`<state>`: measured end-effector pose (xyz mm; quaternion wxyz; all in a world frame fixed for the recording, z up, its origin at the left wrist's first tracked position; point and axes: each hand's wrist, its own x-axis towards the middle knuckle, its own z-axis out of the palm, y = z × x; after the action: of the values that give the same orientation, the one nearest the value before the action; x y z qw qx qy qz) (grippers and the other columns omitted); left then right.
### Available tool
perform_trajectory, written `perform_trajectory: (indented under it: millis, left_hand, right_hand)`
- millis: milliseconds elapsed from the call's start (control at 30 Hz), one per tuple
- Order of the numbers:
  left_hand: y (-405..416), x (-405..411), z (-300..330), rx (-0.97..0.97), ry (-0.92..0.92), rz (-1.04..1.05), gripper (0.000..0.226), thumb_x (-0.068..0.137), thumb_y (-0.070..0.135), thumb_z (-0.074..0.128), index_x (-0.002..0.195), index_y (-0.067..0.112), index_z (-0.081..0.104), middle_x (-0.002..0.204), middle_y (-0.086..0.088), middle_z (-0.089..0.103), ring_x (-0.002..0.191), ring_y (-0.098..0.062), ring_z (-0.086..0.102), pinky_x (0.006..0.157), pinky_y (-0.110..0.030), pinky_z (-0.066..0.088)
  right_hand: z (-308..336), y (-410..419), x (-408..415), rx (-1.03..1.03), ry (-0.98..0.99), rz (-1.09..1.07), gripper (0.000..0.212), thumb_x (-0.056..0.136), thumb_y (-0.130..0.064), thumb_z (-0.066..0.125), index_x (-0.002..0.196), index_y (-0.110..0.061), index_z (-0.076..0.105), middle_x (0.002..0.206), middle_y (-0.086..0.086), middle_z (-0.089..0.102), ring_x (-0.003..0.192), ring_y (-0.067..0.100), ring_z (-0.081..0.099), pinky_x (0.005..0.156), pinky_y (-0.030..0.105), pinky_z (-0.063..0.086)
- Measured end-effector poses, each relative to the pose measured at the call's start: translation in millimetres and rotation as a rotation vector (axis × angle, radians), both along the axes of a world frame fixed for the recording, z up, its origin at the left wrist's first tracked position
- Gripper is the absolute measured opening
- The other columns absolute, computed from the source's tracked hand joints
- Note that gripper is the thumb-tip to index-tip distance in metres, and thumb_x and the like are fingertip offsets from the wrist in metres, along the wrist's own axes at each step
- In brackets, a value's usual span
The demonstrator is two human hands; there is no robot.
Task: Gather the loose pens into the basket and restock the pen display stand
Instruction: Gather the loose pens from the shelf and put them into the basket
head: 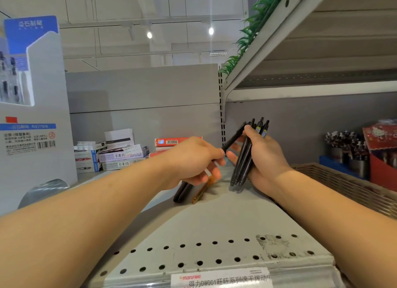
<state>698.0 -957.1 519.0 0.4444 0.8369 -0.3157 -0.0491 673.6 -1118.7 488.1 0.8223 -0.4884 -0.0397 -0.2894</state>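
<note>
My right hand (265,159) grips a bundle of several black pens (245,159), held nearly upright above the grey shelf (214,219). My left hand (193,159) pinches one more black pen (234,138) by its lower end, its top leaning against the bundle. Under my left hand two loose pens lie on the shelf: a black one (182,191) and an amber one (203,191). The wicker basket (343,184) stands on the right, just past my right forearm. The white and blue pen display stand (38,120) rises at the left edge.
Stacked stationery boxes (111,154) sit against the back panel, with a red box (176,141) behind my left hand. Cups of pens (343,146) and a red carton (382,150) stand at the far right. An upper shelf (300,51) overhangs the right side.
</note>
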Motion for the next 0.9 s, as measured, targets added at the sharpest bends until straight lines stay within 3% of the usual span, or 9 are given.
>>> perform_trajectory:
  millis: [100, 200, 333, 467, 567, 633, 700, 800, 900]
  left_hand:
    - [-1, -1, -4, 0.138, -0.079, -0.028, 0.030, 0.098, 0.038, 0.060, 0.086, 0.013, 0.070, 0.067, -0.003, 0.071, 0.039, -0.011, 0.039, 0.040, -0.019, 0.033]
    - [0, 2, -1, 0.132, -0.106, 0.010, 0.030, 0.093, 0.043, 0.064, 0.079, 0.018, 0.072, 0.063, 0.003, 0.070, 0.039, -0.009, 0.038, 0.040, -0.018, 0.033]
    - [0, 5, 0, 0.154, -0.181, 0.030, 0.022, 0.090, 0.036, 0.066, 0.076, 0.020, 0.074, 0.063, 0.006, 0.070, 0.040, -0.005, 0.042, 0.044, -0.020, 0.037]
    - [-4, 6, -4, 0.231, -0.362, 0.069, 0.031, 0.090, 0.039, 0.064, 0.067, 0.020, 0.073, 0.063, 0.010, 0.070, 0.048, 0.001, 0.054, 0.056, -0.025, 0.042]
    - [-3, 9, -5, 0.419, -0.558, 0.146, 0.033, 0.087, 0.039, 0.060, 0.074, 0.010, 0.069, 0.063, 0.000, 0.064, 0.062, -0.018, 0.057, 0.058, -0.030, 0.044]
    - [-1, 10, -8, 0.624, -0.636, 0.195, 0.038, 0.088, 0.044, 0.059, 0.074, 0.011, 0.069, 0.068, -0.003, 0.064, 0.065, -0.019, 0.058, 0.060, -0.031, 0.048]
    - [1, 11, -10, 0.748, -0.610, 0.197, 0.035, 0.090, 0.045, 0.059, 0.087, 0.015, 0.074, 0.084, -0.004, 0.071, 0.079, -0.019, 0.063, 0.071, -0.034, 0.055]
    - [0, 9, -9, 0.732, -0.579, 0.197, 0.037, 0.092, 0.041, 0.061, 0.109, 0.010, 0.073, 0.108, -0.009, 0.073, 0.098, -0.024, 0.066, 0.088, -0.041, 0.056]
    - [-1, 7, -3, 0.565, -0.494, 0.223, 0.031, 0.092, 0.034, 0.062, 0.098, 0.006, 0.073, 0.083, -0.010, 0.077, 0.069, -0.020, 0.069, 0.080, -0.041, 0.061]
  right_hand:
    - [-1, 3, 0, -0.087, 0.000, 0.030, 0.024, 0.104, -0.027, 0.056, 0.119, -0.008, 0.059, 0.081, 0.005, 0.079, 0.078, 0.020, 0.078, 0.060, 0.036, 0.062]
    - [-4, 4, 3, -0.186, 0.014, 0.025, 0.012, 0.105, -0.024, 0.054, 0.116, -0.021, 0.059, 0.078, 0.001, 0.079, 0.078, 0.018, 0.078, 0.065, 0.042, 0.061]
    - [-5, 3, 6, -0.213, -0.019, 0.086, 0.014, 0.105, -0.021, 0.054, 0.114, -0.029, 0.062, 0.079, -0.007, 0.079, 0.084, 0.015, 0.078, 0.064, 0.033, 0.061]
    - [-7, 6, 8, -0.271, -0.020, 0.096, 0.017, 0.100, -0.014, 0.062, 0.114, -0.022, 0.066, 0.069, -0.004, 0.074, 0.068, 0.008, 0.073, 0.063, 0.025, 0.058]
    - [-7, 7, 8, -0.252, -0.033, 0.044, 0.012, 0.100, -0.011, 0.063, 0.103, -0.020, 0.068, 0.068, -0.002, 0.071, 0.065, 0.011, 0.070, 0.074, 0.032, 0.059]
    - [-5, 5, 8, -0.255, -0.046, -0.043, 0.010, 0.100, -0.014, 0.062, 0.101, -0.022, 0.068, 0.070, -0.003, 0.072, 0.066, 0.011, 0.071, 0.080, 0.034, 0.059]
    - [-4, 2, 8, -0.273, -0.067, -0.137, 0.009, 0.100, -0.018, 0.063, 0.100, -0.026, 0.067, 0.075, -0.003, 0.076, 0.075, 0.012, 0.075, 0.083, 0.036, 0.060]
    - [-4, 4, 7, -0.354, -0.084, -0.163, 0.009, 0.099, -0.020, 0.064, 0.099, -0.028, 0.067, 0.082, -0.004, 0.079, 0.084, 0.013, 0.076, 0.086, 0.038, 0.059]
    - [-6, 7, 7, -0.421, -0.066, -0.138, 0.010, 0.095, -0.011, 0.067, 0.088, -0.018, 0.068, 0.069, -0.002, 0.074, 0.071, 0.013, 0.072, 0.084, 0.041, 0.060]
